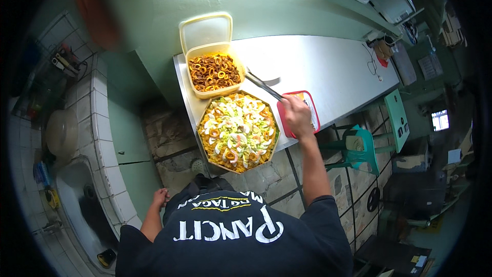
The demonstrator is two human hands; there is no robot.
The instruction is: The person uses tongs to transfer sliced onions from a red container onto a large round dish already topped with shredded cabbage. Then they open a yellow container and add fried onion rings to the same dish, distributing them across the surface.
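My right hand (300, 115) is closed round the dark handle of what look like tongs (265, 87), whose metal end points at the squid container. Below that hand lies a red-rimmed container (314, 125), partly hidden by it. An octagonal tray (205, 161) of noodles (238, 133), topped with shredded greens, egg slices and rings, sits at the table's near left corner. Behind it stands a cream plastic container (209, 94), its lid (206, 31) tipped back, with cooked squid rings (218, 72) inside. My left hand (162, 196) hangs low beside my body, fingers curled, with nothing visible in it.
The white table (328, 64) runs along a green wall. To the left are a tiled counter (105, 138) and a sink (77, 174). A green plastic chair (359, 149) stands at the right on the tiled floor (277, 177). A cable (373, 64) lies at the table's far end.
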